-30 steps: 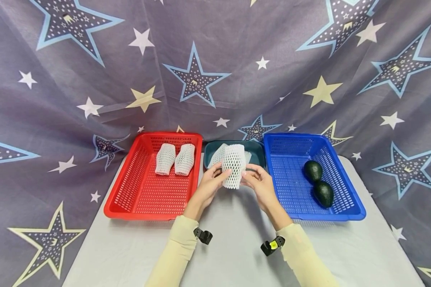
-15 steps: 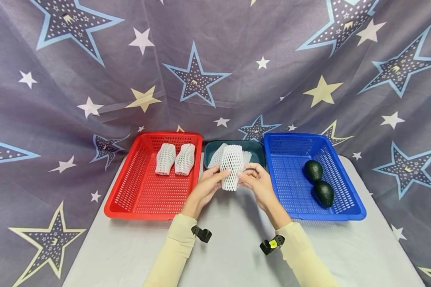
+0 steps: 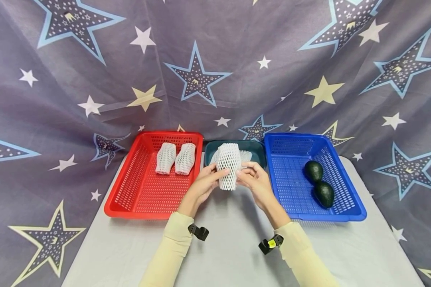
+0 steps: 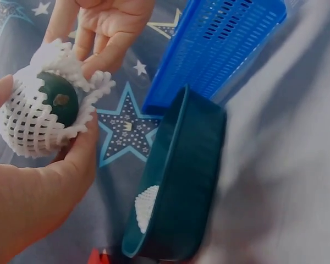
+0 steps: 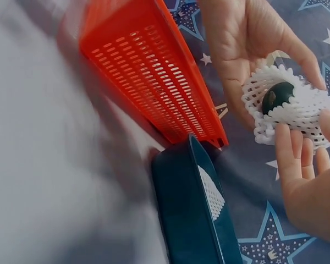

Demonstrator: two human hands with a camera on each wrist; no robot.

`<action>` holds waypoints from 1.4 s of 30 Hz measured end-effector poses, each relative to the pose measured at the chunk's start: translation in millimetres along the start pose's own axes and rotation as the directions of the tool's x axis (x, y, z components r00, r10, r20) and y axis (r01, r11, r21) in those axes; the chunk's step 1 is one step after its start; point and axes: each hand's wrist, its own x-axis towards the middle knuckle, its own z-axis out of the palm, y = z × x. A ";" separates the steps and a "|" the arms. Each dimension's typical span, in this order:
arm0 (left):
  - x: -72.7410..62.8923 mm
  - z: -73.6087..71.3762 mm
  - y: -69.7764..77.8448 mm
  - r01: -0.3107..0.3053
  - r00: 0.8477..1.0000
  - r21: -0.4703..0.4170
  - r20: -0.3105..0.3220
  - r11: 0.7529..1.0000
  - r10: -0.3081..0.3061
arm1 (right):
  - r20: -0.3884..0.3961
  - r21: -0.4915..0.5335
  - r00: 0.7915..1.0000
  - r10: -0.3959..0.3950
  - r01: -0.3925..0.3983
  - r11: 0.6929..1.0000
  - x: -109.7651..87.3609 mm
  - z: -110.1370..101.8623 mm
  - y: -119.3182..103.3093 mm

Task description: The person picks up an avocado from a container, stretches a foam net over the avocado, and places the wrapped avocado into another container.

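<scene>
A dark green avocado (image 4: pixel 59 99) in a white foam net sleeve (image 3: pixel 228 166) is held upright between both hands, above the table. My left hand (image 3: pixel 202 185) grips it from the left, thumb across the front of the net. From the right, my right hand (image 3: pixel 255 181) pinches the net with its thumb and fingers. In both wrist views the end of the avocado shows bare through the sleeve's opening. Right behind it stands a dark green tray (image 3: pixel 260 156) with more white foam nets (image 5: pixel 211 193) inside, partly hidden by the held one.
On the left a red basket (image 3: pixel 154 197) contains two net-covered pieces (image 3: pixel 165 158). A blue basket (image 3: pixel 289 191) on the right has two bare avocados (image 3: pixel 324 194) along its right side. A star-patterned cloth (image 3: pixel 237 95) hangs behind the table.
Both hands have shifted slightly left with the sleeved avocado. The right thumb and fingers have moved left along with the net's right side. The baskets and their contents stay as before.
</scene>
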 end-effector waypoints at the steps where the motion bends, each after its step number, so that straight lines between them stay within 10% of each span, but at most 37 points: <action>1: -1.0 -0.7 2.2 -0.001 1.000 0.008 -0.005 1.000 0.001 | 0.006 -0.006 1.000 0.001 -0.001 1.000 0.4 2.0 0.4; 19: -17.4 -41.6 51.9 -0.067 0.964 0.020 -0.258 0.998 0.070 | 0.018 -0.212 0.992 0.128 -0.122 0.970 3.7 67.1 24.3; 29: -21.3 -72.9 73.0 -0.092 0.922 0.077 -0.369 0.993 0.114 | 0.152 -0.277 0.922 0.357 -0.307 0.911 10.3 93.4 51.9; 36: -26.6 -98.9 85.8 -0.064 0.850 0.194 -0.503 0.979 0.155 | 0.160 -0.289 0.903 0.398 -0.343 0.894 8.1 105.7 59.3; 42: -25.6 -127.3 90.7 -0.069 0.751 0.245 -0.626 0.967 0.212 | 0.127 -0.263 0.904 0.408 -0.366 0.893 5.2 112.6 61.2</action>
